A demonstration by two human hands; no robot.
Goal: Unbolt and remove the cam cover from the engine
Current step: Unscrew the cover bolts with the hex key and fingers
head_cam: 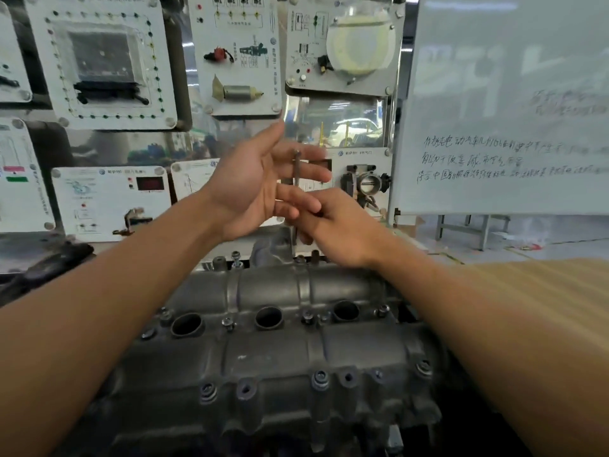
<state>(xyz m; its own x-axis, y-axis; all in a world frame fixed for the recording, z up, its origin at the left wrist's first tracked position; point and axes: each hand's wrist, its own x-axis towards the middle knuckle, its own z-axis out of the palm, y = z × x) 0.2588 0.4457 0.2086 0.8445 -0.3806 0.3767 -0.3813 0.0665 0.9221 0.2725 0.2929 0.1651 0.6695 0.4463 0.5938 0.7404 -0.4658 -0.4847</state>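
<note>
One wide-angle view, from a camera worn on the person's head, facing forward and tilted down. Both bare forearms enter from the bottom corners and converge; the left hand [250,189] and right hand [342,232] meet at a thin rod [297,166] standing upright near frame centre, at arm's length. The cam cover [280,354] fills the lower middle, close beneath the lens, seen from above along its long side. Straight ahead and farther back stands a wall of training panels [99,67], with a whiteboard [510,110] at upper right. Straight lines bow toward the edges, and the picture is slightly blurred.
</note>
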